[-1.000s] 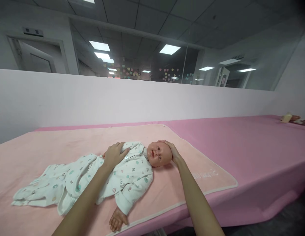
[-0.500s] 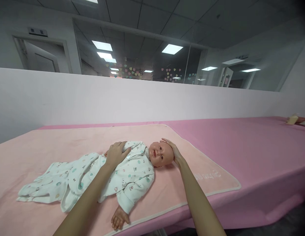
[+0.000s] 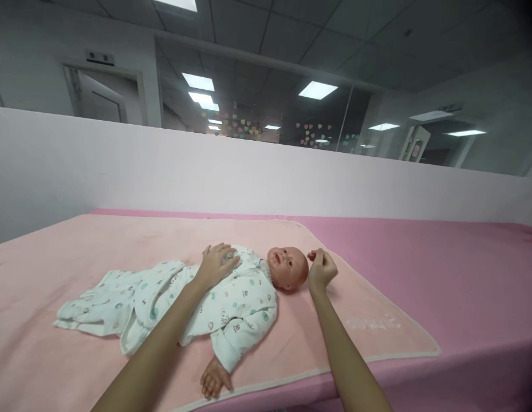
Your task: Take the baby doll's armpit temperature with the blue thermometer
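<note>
A baby doll (image 3: 244, 294) in a white printed outfit lies on its back on a peach blanket (image 3: 162, 232), its head toward the right. My left hand (image 3: 217, 265) rests open and flat on the doll's chest, fingers spread a little. Just right of the doll's head (image 3: 290, 268), my right hand (image 3: 323, 270) is raised with its fingers curled in. I see nothing held in that hand. The doll's near arm stretches toward the front edge, its small hand (image 3: 216, 377) palm down on the blanket.
Under the blanket a pink cover (image 3: 420, 269) spreads over the table and hangs down in front. A low white wall (image 3: 248, 177) runs along the back, with a glass window (image 3: 266, 86) above it. White lettering (image 3: 375, 323) marks the blanket's right corner.
My right hand has left the doll's head and its fingers have curled beside it. My left hand stays on the chest. The whole view has shifted slightly.
</note>
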Tool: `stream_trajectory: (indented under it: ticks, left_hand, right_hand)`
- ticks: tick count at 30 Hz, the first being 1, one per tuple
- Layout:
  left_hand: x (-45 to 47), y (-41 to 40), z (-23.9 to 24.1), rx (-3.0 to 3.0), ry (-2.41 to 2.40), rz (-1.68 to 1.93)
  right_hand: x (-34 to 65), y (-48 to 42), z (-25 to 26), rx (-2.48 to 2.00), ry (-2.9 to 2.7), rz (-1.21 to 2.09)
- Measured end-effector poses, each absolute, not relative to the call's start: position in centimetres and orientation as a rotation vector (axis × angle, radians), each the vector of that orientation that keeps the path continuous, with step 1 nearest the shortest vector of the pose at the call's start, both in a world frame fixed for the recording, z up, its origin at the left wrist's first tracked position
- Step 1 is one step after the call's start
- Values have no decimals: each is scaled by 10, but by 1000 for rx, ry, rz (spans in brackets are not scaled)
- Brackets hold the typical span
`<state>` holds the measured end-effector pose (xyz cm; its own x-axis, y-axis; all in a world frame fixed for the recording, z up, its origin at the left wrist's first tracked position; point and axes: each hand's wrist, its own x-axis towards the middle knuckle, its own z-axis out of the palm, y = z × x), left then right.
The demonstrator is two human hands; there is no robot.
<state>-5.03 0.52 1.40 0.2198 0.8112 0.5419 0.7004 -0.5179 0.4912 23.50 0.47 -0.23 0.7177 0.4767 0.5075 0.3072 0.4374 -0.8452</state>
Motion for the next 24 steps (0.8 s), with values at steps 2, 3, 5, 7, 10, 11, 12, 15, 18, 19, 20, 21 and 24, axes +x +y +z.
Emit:
stream_trajectory:
  ticks: [2,3,5,7,10,11,12,15,18,19,20,21,24]
  left_hand:
    - [-44,-4,19,2472,1361,1135]
    - [-41,-8,21,2499,1311,1131]
    - [-35,-15,25,2524,1222,1102]
    - [-31,-17,25,2532,1147,1035]
    - [-28,-13,21,2471,1101,1001]
    - [-28,-11,19,2433,1099,1015]
    - [-28,-9,17,2397,1098,1029]
    - [-29,-6,14,2316,1119,1067]
    - [-29,-7,15,2288,1086,1072]
    - [-30,-8,16,2296,1051,1065]
    - [-30,-9,17,2312,1015,1054]
    - [-30,-9,17,2330,989,1043]
    - [-30,-9,17,2323,966,1024]
  right_hand:
    - [226,-2,-4,-1170,-959,-111]
    - [218,-6,-6,-1156,-1084,-181]
    - [198,-12,-10,-1078,-1421,-251]
    - [174,-18,-15,-978,-1794,-290]
    - [143,-24,-19,-883,-2128,-287]
    - [138,-25,-18,-877,-2156,-280]
    - [135,-25,-18,-889,-2148,-277]
    - [138,-21,-15,-991,-2056,-294]
    - [144,-18,-14,-1025,-2031,-312]
    - [145,-18,-15,-1025,-2040,-318]
    - [145,-18,-16,-1031,-2044,-323]
    - [145,-18,-16,-1042,-2041,-325]
    - [142,-21,-18,-1065,-2019,-285]
